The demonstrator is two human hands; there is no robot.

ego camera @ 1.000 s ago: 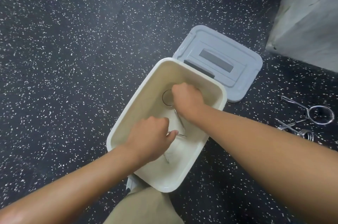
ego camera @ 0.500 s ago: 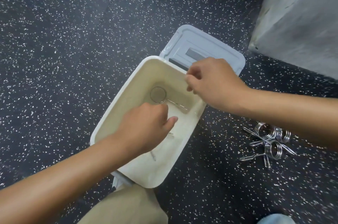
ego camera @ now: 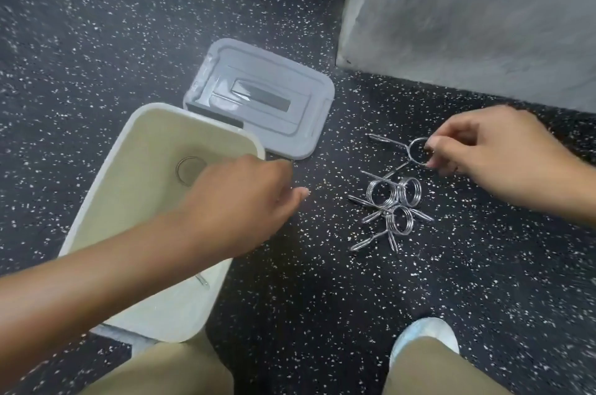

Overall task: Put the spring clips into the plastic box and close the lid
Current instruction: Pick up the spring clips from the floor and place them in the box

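The cream plastic box stands open on the speckled floor at the left. Its grey lid lies flat behind it. Inside the box I see the ring of one spring clip and a wire end near the front. My left hand hovers over the box's right rim, fingers loosely curled and holding nothing. A pile of several steel spring clips lies on the floor to the right. My right hand pinches the ring of the farthest spring clip, which touches the floor.
A grey concrete block rises at the back right, close behind the clips. My knees in tan trousers and a light shoe are at the bottom edge.
My right hand left the box, swung right and took hold of a clip on the floor. My left hand rose out of the box and drifted to its right rim.
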